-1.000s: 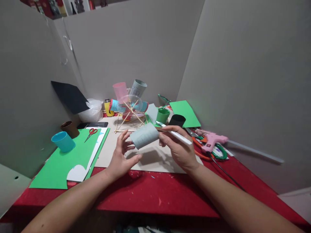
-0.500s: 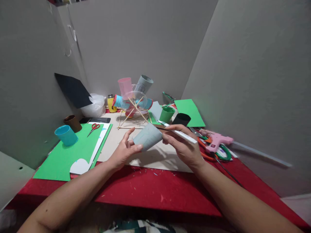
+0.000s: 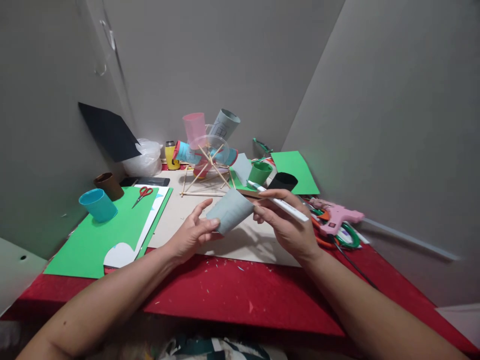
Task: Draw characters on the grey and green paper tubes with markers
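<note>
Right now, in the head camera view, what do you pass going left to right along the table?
Blue cup → red scissors → left hand → grey paper cup held between both hands → right hand with the white pen → pink glue gun.

Single head-worn view, looking forward and down, close over red table point(image 3: 240, 295) (cluttered)

Grey paper cup point(image 3: 229, 210) held on its side between left hand point(image 3: 191, 232) and right hand point(image 3: 287, 226), above beige cardboard sheet point(image 3: 240, 240). White marker pen point(image 3: 279, 201) gripped in right hand. Behind: stick-and-cup wheel model point(image 3: 208, 150), pink glue gun point(image 3: 337, 216) on red table point(image 3: 240, 295).
</note>
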A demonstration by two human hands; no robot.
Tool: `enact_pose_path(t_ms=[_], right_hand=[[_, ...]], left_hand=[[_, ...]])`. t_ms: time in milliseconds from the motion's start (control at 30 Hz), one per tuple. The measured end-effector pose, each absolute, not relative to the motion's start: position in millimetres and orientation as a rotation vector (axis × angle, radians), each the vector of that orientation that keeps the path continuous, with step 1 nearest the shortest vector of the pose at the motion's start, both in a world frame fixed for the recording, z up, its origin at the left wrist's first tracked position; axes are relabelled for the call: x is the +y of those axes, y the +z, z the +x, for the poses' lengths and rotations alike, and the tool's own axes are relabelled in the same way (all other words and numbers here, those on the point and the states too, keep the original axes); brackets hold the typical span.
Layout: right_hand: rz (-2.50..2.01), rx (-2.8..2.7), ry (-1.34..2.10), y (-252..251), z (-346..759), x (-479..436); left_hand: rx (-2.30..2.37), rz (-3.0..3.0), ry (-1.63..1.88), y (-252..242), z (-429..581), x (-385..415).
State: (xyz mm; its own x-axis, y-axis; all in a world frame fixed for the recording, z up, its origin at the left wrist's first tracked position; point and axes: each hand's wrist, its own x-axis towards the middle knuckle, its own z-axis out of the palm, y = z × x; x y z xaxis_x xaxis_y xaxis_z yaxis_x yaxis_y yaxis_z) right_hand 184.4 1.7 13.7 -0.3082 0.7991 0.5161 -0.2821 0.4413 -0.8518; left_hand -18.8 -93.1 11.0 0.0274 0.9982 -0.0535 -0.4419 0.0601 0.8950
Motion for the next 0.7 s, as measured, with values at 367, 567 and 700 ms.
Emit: enact_pose_path(t_ms=[367, 567, 700], right_hand=[[-0.461, -1.482, 1.25, 11.1, 182.4, 8.1], [-0.561, -1.393, 1.178, 22.8, 180.4, 4.2], [-0.612, -1.358, 1.144, 26.4, 178.7, -1.4]], left_hand=[[0.721, 0.748, 1.138, 6.3, -22.0, -94.0], [0.92, 0.842, 1.312, 1.0, -19.6, -89.9], [1.112, 1.084, 1.448, -2.9, -12.2, -88.8]])
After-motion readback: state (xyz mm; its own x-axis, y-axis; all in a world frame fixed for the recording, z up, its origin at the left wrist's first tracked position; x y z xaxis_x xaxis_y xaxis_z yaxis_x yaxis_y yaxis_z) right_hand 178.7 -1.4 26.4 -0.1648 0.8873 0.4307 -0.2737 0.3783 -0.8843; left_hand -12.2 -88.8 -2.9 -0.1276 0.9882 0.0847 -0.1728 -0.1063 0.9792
